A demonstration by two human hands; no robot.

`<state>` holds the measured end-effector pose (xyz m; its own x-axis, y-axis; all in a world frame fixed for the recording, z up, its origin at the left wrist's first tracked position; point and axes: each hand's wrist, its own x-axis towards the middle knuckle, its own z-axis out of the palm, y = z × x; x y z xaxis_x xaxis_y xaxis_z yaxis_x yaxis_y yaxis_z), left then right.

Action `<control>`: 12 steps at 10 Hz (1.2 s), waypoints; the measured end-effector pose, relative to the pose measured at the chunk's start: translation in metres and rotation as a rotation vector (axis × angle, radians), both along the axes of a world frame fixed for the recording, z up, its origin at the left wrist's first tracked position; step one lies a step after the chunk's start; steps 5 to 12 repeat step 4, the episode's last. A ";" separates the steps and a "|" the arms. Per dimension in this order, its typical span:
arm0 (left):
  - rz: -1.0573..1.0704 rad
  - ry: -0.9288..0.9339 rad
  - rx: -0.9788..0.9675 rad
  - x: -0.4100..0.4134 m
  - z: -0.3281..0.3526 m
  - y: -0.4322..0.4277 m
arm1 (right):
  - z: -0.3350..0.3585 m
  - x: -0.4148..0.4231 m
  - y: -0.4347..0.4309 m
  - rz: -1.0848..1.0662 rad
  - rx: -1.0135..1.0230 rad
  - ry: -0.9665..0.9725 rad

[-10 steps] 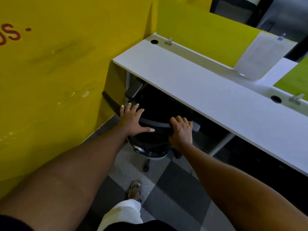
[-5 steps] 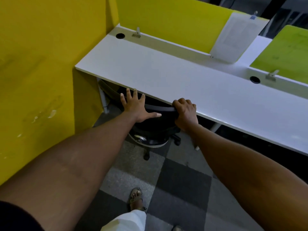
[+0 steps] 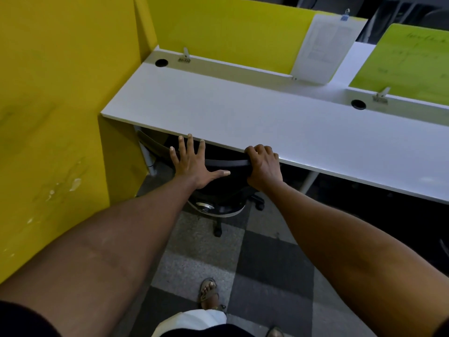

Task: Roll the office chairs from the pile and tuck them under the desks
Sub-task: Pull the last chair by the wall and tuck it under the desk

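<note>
A black office chair (image 3: 224, 188) sits mostly under the white desk (image 3: 255, 117); only its backrest, base and castors show below the desk's front edge. My left hand (image 3: 192, 164) lies flat with spread fingers on the back of the backrest. My right hand (image 3: 263, 166) grips the backrest's top rim, knuckles right at the desk edge. The seat and armrests are hidden by the desktop.
A yellow wall (image 3: 53, 117) stands close on the left. Yellow-green partition panels (image 3: 230, 30) run along the back of the desk, with a paper sheet (image 3: 323, 49) clipped to one. My sandalled foot (image 3: 209, 293) is on the grey checkered carpet (image 3: 255, 263).
The chair has rolled forward under the desk; its seat and armrests are now covered by the desktop. Both hands went forward with the backrest to the desk edge.
</note>
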<state>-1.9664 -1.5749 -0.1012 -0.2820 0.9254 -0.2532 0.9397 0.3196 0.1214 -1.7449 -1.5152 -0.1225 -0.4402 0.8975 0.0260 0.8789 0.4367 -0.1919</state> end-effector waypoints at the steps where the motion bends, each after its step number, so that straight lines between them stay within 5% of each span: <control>1: -0.045 0.022 0.040 0.008 -0.004 -0.009 | 0.007 0.009 -0.009 0.011 -0.083 -0.051; 4: -0.394 0.071 0.135 0.074 0.009 -0.008 | 0.020 0.084 -0.057 -0.171 -0.085 0.047; 12: -0.394 0.071 0.135 0.074 0.009 -0.008 | 0.020 0.084 -0.057 -0.171 -0.085 0.047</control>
